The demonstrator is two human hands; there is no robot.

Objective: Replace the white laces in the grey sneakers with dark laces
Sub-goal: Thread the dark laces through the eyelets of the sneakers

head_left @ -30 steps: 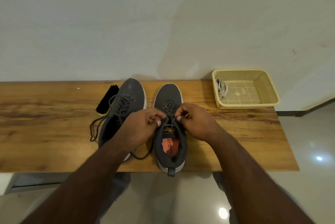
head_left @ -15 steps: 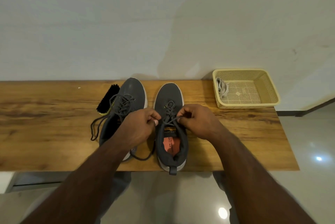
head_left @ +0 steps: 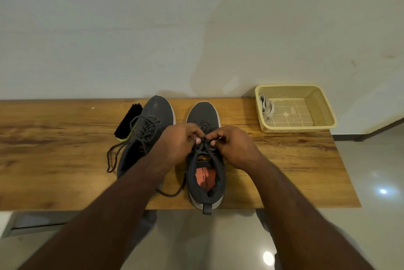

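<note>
- The grip first: the dark lace (head_left: pixel 204 146) on the right-hand sneaker (head_left: pixel 205 160) is pinched from both sides, left hand (head_left: pixel 177 145) and right hand (head_left: pixel 232 147) curled in with the fingertips nearly meeting over the top eyelets.
- Both forearms are stretched straight out from the bottom of the frame, wrists held above the bench (head_left: pixel 284 171).
- That sneaker is parked at the near edge of the bench, heel tab hanging just past it. An orange insole label is seen inside; only bits like "CAM" and "RYTECH" can be made out.
- The other grey sneaker (head_left: pixel 150 125) is set just beside it on the left, dark lace (head_left: pixel 113 156) threaded but untied, ends trailed loose onto the wood.
- A black-bristled brush (head_left: pixel 127 122) is tucked against its far left side.
- Over at the right end, a yellow mesh basket (head_left: pixel 323 112) is found with a bundle of white laces (head_left: pixel 266 106) lying in its left corner.
</note>
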